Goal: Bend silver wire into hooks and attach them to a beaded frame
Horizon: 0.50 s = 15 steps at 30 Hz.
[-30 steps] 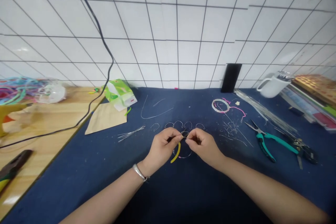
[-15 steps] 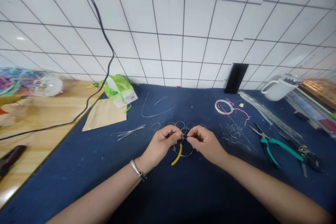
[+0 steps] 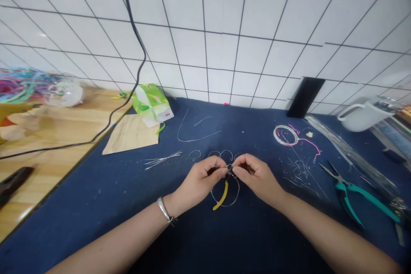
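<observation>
My left hand (image 3: pixel 203 179) and my right hand (image 3: pixel 257 177) meet fingertip to fingertip over the middle of the blue mat. Both are closed in a pinch on a thin wire, whose shape is mostly hidden by the fingers. Just below them lies a small tool with a yellow handle (image 3: pixel 221 196); its dark metal head is partly covered by my fingers. A round wire loop (image 3: pixel 238 193) with small pink spots lies under the hands and around the handle. Behind the fingers, several curved wire pieces (image 3: pixel 227 151) rest on the mat.
Straight wires (image 3: pixel 163 160) and a beige cloth (image 3: pixel 131 134) lie left. To the right are a white ring (image 3: pixel 276 138) with pink string, wire scraps (image 3: pixel 298 169), teal-handled pliers (image 3: pixel 372 200) and a white mug (image 3: pixel 362 116). A black cable (image 3: pixel 138 36) hangs at left.
The view has shifted slightly, so the mat's things sit farther apart and those on the right farther right. Both hands keep their pinch, with the fingertips slightly rearranged.
</observation>
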Each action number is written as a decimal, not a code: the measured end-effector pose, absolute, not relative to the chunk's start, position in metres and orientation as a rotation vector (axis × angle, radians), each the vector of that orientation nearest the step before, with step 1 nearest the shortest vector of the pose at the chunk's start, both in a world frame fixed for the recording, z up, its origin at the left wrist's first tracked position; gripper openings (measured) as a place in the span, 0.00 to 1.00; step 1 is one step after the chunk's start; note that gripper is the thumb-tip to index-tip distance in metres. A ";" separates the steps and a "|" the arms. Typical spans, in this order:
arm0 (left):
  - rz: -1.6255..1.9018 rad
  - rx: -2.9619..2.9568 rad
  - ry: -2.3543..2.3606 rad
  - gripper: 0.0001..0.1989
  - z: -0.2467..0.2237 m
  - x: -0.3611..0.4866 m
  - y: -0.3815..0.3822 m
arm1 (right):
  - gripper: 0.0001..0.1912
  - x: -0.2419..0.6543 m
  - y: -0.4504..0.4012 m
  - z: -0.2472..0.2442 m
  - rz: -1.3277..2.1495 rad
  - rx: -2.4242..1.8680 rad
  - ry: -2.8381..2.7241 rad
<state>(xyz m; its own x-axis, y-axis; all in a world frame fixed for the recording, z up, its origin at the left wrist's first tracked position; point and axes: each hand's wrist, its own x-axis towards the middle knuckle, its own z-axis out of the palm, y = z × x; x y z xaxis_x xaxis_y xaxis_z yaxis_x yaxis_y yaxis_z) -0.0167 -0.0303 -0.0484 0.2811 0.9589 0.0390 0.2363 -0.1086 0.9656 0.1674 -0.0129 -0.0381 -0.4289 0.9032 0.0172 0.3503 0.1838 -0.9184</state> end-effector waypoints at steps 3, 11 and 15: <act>0.873 1.617 1.145 0.07 -0.047 -0.014 -0.032 | 0.06 0.168 -0.014 -0.038 1.056 -1.211 -1.929; 0.833 1.648 1.180 0.07 -0.045 -0.010 -0.034 | 0.08 0.165 -0.021 -0.039 0.874 -1.152 -1.970; 0.892 1.667 1.217 0.07 -0.046 -0.010 -0.036 | 0.08 0.166 -0.020 -0.038 0.964 -1.185 -1.956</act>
